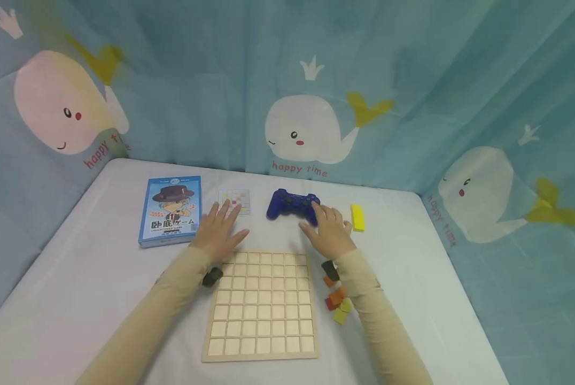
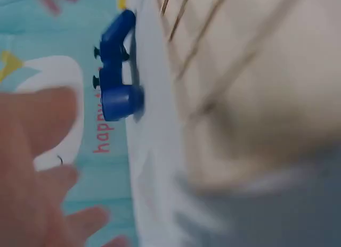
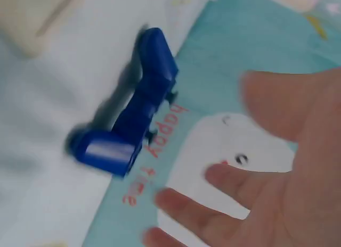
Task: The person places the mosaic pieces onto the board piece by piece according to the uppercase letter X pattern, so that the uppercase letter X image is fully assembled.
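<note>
My left hand (image 1: 217,234) hovers, fingers spread, over the far left corner of a wooden grid board (image 1: 260,357), holding nothing. Behind its fingertips lies a small printed card (image 1: 241,195) with coloured squares, partly covered by them. My right hand (image 1: 333,235) is also spread and holds nothing. In the head view its fingers overlap the right grip of a blue game controller (image 1: 289,203). From the right wrist view, the controller (image 3: 141,108) stands apart from those fingers. The left wrist view shows the board blurred and my left fingers (image 2: 48,119) apart from it.
A blue boxed card game (image 1: 172,211) lies at the back left. To the right is a yellow block (image 1: 357,218). Several orange, red and yellow-green tiles (image 1: 337,295) lie beside the board, near my right forearm. A whale-print curtain (image 1: 196,123) hangs behind the white table (image 1: 422,278).
</note>
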The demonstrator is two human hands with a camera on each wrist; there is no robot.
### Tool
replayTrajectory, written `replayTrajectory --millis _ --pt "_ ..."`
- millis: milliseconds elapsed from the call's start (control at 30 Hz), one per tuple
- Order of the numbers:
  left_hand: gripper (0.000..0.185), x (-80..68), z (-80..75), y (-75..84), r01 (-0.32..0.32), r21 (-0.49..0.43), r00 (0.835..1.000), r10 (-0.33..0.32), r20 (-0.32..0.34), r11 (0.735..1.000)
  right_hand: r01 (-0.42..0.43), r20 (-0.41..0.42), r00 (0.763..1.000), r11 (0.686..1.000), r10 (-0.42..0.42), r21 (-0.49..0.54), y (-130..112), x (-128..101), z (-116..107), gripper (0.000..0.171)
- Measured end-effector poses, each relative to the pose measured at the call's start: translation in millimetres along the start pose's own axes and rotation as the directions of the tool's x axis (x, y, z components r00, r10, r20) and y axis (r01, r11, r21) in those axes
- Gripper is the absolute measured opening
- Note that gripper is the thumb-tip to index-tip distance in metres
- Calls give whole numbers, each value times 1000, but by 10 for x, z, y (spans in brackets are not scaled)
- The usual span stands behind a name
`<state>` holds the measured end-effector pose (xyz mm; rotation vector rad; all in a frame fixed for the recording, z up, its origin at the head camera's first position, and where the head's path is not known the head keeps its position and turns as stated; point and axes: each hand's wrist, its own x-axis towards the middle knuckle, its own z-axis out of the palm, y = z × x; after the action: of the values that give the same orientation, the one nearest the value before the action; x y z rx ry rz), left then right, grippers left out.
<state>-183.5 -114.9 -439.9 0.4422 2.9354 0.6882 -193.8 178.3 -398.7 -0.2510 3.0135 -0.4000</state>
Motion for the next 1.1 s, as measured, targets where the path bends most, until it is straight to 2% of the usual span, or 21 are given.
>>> replayTrajectory --millis 133,200,267,367,433,533,633,867,1100 --pt "69 -516 124 -195 -59 -125 998 63 25 990 32 -24 999 999 -31 12 245 -385 -64 61" --pt "68 -677 214 -300 -99 -115 995 99 0 988 28 -21 999 1000 -27 13 374 -551 -88 52" --pt "68 -767 297 -377 -129 -92 991 125 -46 987 11 -5 1000 999 -11 33 490 -681 -79 45" --pt "68 -813 406 -450 -168 -75 980 158 -117 983 -26 28 999 998 24 59 636 -821 -6 38" --pt "68 -824 446 -465 -175 -91 977 162 -139 980 -55 56 997 995 51 82 720 -891 68 37" --pt "66 -835 488 -474 -177 -109 977 161 -140 978 -97 88 992 990 88 102 833 -961 178 34" --pt "62 -846 510 -471 -173 -124 978 156 -136 977 -117 85 991 985 107 127 919 -993 254 34" --pt "61 -889 538 -473 -171 -125 978 152 -145 977 -48 -1 999 988 49 145 1040 -1015 347 34" --pt "60 -884 524 -475 -179 -137 975 157 -156 974 13 -78 997 990 -2 144 1149 -968 424 30"
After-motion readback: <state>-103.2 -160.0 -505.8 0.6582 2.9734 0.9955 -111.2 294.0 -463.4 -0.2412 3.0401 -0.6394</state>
